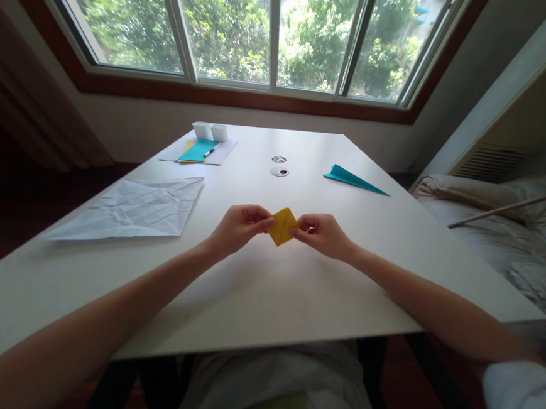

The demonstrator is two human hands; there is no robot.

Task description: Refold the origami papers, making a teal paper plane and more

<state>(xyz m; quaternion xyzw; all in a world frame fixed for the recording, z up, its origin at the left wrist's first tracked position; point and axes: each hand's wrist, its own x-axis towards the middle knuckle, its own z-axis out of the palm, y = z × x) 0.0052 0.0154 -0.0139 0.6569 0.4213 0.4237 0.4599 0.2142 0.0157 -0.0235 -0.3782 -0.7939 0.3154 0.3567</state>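
Observation:
A small folded yellow paper (282, 227), diamond-shaped with a crease or seam down its middle, is held up above the white table (265, 305). My left hand (243, 227) pinches its left corner between thumb and fingers. On the opposite side, my right hand (322, 233) grips the right corner in the same way. Both hands are closed on the paper, and its back side is hidden from me.
Creased white paper (144, 210) lies to the left. A teal paper plane (355, 179) rests at the back right. Two round inserts (280, 171) sit mid-table. At the back left are teal paper (199, 149), a pen (211, 150) and white folded paper boxes (219, 132).

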